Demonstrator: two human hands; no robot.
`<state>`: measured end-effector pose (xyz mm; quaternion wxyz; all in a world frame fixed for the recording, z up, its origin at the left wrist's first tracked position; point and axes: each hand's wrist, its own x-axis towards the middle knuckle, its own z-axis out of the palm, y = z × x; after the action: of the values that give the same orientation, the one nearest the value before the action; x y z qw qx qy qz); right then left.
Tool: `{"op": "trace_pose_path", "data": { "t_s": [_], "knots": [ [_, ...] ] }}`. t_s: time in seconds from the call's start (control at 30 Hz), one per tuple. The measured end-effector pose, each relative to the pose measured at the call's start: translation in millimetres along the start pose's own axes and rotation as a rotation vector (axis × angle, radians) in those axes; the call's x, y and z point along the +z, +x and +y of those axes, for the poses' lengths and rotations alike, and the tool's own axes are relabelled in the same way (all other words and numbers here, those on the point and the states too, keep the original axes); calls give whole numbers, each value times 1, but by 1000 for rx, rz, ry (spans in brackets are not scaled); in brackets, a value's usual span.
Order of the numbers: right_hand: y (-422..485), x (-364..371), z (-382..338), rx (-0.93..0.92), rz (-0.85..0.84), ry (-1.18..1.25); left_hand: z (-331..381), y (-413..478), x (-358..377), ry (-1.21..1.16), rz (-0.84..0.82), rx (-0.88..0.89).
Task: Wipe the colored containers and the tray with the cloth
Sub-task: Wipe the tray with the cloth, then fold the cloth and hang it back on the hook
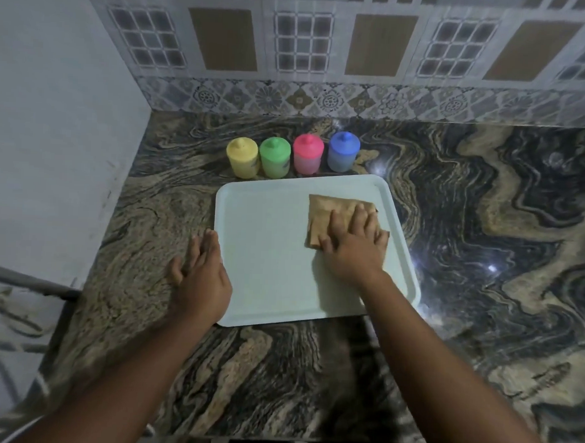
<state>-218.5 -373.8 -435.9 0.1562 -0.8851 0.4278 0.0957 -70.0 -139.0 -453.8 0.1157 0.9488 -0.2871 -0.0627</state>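
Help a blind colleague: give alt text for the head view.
The right hand presses a brown cloth flat on a pale tray; the left hand rests at its left edge. Behind it, a yellow container, green container, pink container and blue container stand in a row.

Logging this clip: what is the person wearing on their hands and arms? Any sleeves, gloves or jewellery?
The left hand and right hand are both bare, with no gloves, rings, watch or bracelet visible. Both forearms are uncovered as far as the frame shows, and no sleeve is plainly in view.
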Motion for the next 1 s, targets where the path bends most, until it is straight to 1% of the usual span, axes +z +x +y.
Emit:
{"op": "trace_pose_path", "data": {
  "t_s": [0.07,0.17,0.27,0.4,0.43,0.5,0.57,0.6,0.63,0.67,0.73,0.8,0.87,0.93,1.0],
  "knots": [
    [11,0,-33,-28,-38,-33,2,0,-1,-4,-11,-19],
    [-1,6,-54,-162,-68,-86,3,0,-1,6,-5,-27],
    [-19,9,-46,-288,-38,-59,4,0,-1,1,-9,-39],
    [-21,3,-30,-368,-57,9,7,1,-5,0,25,-24],
    [-19,0,-28,-382,-72,21,8,1,-6,-24,57,-22],
    [-17,-14,-24,-398,-62,80,14,2,-10,-175,154,-45],
    [-11,-31,-17,-375,36,214,27,6,-14,-327,273,-32],
    [-7,-40,-13,-342,90,290,36,10,-17,-366,300,1],
    [-1,-48,-10,-300,130,343,48,15,-20,-396,293,42],
    [5,-55,-6,-272,150,371,60,21,-23,-417,257,79],
    [21,-65,-3,-284,127,350,83,32,-27,-409,119,111],
    [34,-71,-3,-330,72,292,101,41,-28,-347,-44,93],
    [47,-75,-5,-400,11,221,112,50,-28,-226,-172,65],
    [57,-75,-9,-474,-92,114,118,58,-28,-101,-234,46],
    [65,-70,-12,-529,-160,30,119,65,-26,-59,-249,23]
  ]
}}
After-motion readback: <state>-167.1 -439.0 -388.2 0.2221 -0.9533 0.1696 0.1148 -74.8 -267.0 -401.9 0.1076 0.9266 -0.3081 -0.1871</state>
